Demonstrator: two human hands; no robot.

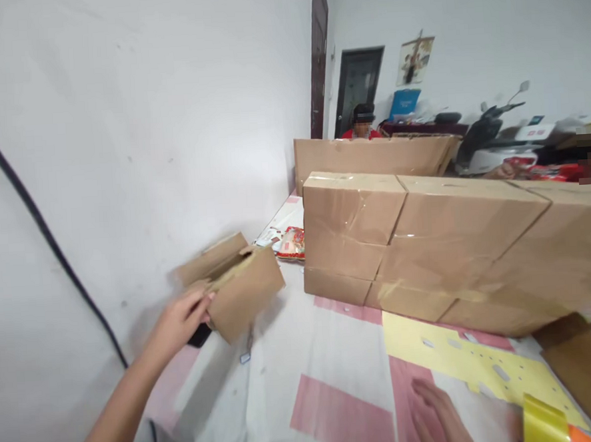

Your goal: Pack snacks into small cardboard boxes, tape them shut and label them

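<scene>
My left hand (181, 318) grips the edge of a small brown cardboard box (250, 294) beside the white wall. The box is tilted, and one flap stands up along its far side. At the bottom of the view my right hand (440, 415) hovers near the table with fingers stretched out and nothing in them. Just right of it is a roll of yellow tape (544, 422) with an orange part, cut off by the frame edge. A yellow sheet with holes (433, 339) lies on the pink and white tablecloth (341, 405).
A long taped row of cardboard boxes (441, 239) stands across the table, with another carton (366, 155) behind it. Red-and-white packets (291, 242) lie by the wall. A brown cardboard piece (589, 363) is at right. A black cable (46, 229) hangs at left. People sit beyond the boxes.
</scene>
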